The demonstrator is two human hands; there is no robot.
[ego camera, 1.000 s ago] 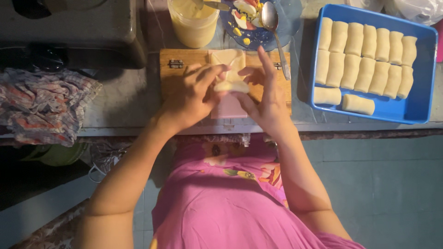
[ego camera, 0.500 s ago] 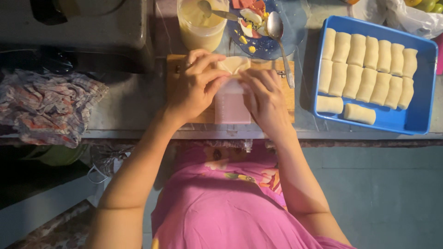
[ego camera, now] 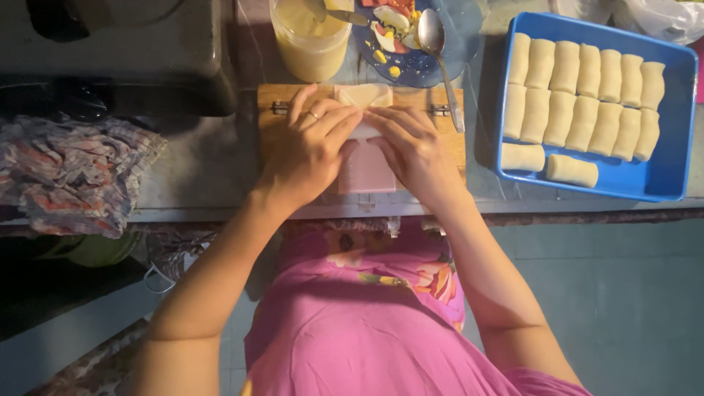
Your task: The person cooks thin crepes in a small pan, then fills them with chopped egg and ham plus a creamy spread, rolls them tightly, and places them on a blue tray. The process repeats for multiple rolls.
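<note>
A pale wrapper sheet (ego camera: 364, 95) lies on a pink mat (ego camera: 367, 169) atop a wooden board (ego camera: 273, 117). My left hand (ego camera: 312, 150) and my right hand (ego camera: 412, 150) press down on the wrapper side by side, fingertips curled over its near part. A ring shows on my left hand. Only the far corner of the wrapper is visible; the rest is hidden under my fingers.
A blue tray (ego camera: 671, 176) at the right holds many pale rolls (ego camera: 579, 88). Behind the board stand a tub of yellow batter (ego camera: 308, 44) and a blue plate (ego camera: 440, 62) with filling pieces and a spoon (ego camera: 433, 40). A patterned cloth (ego camera: 70, 180) lies at the left.
Both hands have moved closer together over the wrapper, folding it away from me. Less of the wrapper shows than a second ago.
</note>
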